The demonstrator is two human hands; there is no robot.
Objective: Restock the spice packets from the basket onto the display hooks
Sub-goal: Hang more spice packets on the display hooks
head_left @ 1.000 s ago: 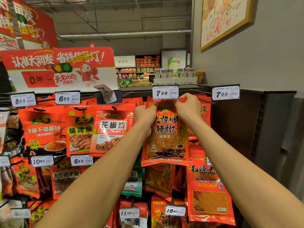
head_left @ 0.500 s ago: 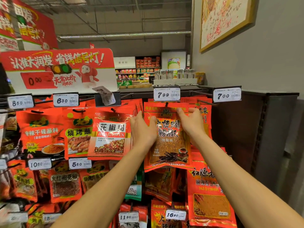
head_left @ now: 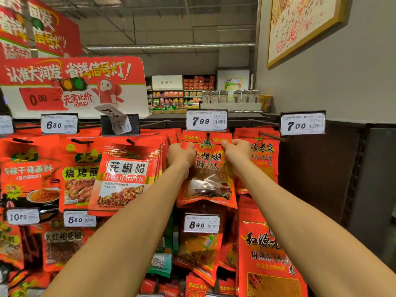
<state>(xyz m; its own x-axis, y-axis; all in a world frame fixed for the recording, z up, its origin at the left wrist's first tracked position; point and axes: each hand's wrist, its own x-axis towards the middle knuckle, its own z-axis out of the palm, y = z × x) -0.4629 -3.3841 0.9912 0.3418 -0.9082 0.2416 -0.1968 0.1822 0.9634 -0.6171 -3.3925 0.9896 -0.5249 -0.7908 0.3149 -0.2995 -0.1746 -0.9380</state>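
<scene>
A red chili packet (head_left: 209,181) with a clear window hangs under the 7.99 price tag (head_left: 206,120), its top hole at the hook. My left hand (head_left: 180,156) grips its upper left edge. My right hand (head_left: 236,151) pinches its upper right edge with thumb and fingers. More packets of the same kind hang behind it. The basket is out of view.
Rows of red spice packets fill the hooks left (head_left: 126,179), right (head_left: 262,159) and below (head_left: 270,254). An empty hook (head_left: 272,136) juts out under the 7.00 tag (head_left: 302,124). A promotional sign (head_left: 72,86) stands above; a grey wall (head_left: 342,86) closes the right side.
Both hands slid down the packet from its top edge, then came back up to its upper corners. The camera view shifted slightly upward and closer.
</scene>
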